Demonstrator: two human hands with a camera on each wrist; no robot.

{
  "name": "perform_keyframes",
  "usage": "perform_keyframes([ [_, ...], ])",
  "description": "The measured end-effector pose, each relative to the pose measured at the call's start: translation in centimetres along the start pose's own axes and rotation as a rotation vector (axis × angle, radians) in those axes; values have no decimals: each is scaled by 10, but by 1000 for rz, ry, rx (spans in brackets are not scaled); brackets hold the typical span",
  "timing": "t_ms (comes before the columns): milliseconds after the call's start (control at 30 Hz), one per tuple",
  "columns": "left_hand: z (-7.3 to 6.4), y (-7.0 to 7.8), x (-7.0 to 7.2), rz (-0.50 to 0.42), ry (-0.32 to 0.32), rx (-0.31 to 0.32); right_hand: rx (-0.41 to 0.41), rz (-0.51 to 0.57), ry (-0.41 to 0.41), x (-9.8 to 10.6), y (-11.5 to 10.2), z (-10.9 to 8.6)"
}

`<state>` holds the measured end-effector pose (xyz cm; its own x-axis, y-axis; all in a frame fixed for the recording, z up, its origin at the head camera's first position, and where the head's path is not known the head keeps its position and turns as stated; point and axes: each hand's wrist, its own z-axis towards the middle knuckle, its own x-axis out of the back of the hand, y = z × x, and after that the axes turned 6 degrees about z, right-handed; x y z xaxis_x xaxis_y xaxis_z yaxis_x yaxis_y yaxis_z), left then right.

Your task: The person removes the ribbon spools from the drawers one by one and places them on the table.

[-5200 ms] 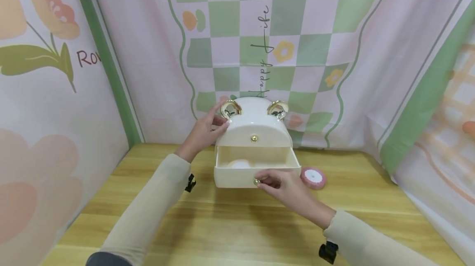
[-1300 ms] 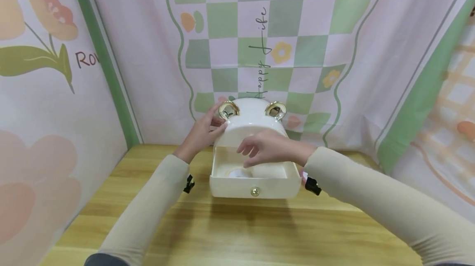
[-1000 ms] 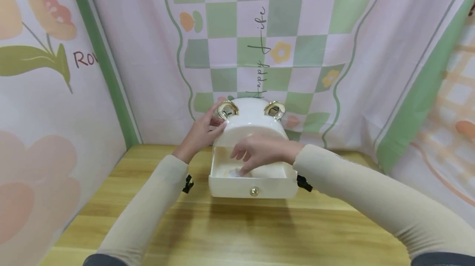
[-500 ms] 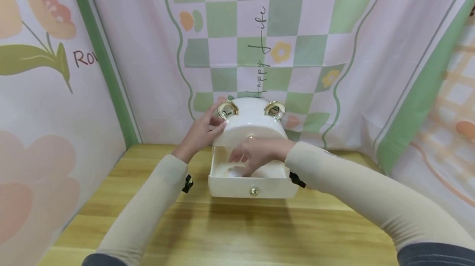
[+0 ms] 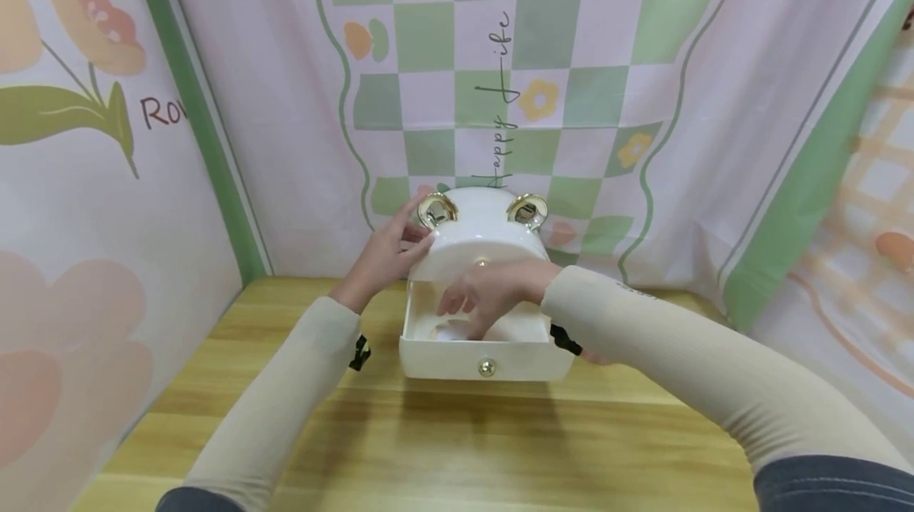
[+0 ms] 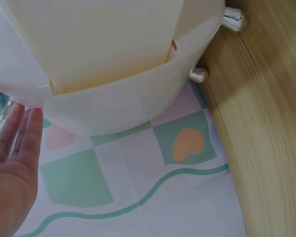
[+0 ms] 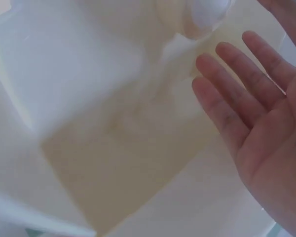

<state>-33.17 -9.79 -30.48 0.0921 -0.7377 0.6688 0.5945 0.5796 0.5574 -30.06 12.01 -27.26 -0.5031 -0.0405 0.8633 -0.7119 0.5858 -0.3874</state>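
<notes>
A white tabletop storage box (image 5: 477, 210) with gold-rimmed ears stands at the back of the table. Its lower drawer (image 5: 443, 361), with a gold knob, is pulled out. My left hand (image 5: 385, 254) rests on the box's left side beside the ear; in the left wrist view its fingers are straight. Inside the drawer, my right hand (image 5: 489, 294) reaches down beside a round white item with a pale cream edge (image 5: 450, 332). The right wrist view shows this round item (image 7: 207, 15) just beyond spread, nearly straight fingers. Contact with it cannot be made out.
A pink-rimmed ribbon spool (image 5: 598, 357) lies on the wooden table (image 5: 485, 448) right of the drawer, mostly hidden by my right sleeve. A printed checkered curtain (image 5: 485, 36) hangs close behind the box. The upper drawer's gold knob (image 5: 482, 263) sits above my right hand.
My right hand let go of the lower knob after the drawer came farther out. It then moved into the drawer, down and left to the round item. My left hand stayed on the box.
</notes>
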Motion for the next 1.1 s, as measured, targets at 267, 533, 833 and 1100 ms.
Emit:
perform_keyframes([
  [267, 1, 1, 1, -7, -1, -6, 26, -93, -47, 4, -7, 11],
  [533, 3, 1, -1, -9, -2, -15, -69, -139, -179, 11, -13, 18],
  [833, 2, 4, 1, 0, -6, -3, -83, -175, -224, 8, -14, 19],
  [1100, -1, 3, 1, 4, -8, 1, -148, -143, -219, 1, -7, 21],
])
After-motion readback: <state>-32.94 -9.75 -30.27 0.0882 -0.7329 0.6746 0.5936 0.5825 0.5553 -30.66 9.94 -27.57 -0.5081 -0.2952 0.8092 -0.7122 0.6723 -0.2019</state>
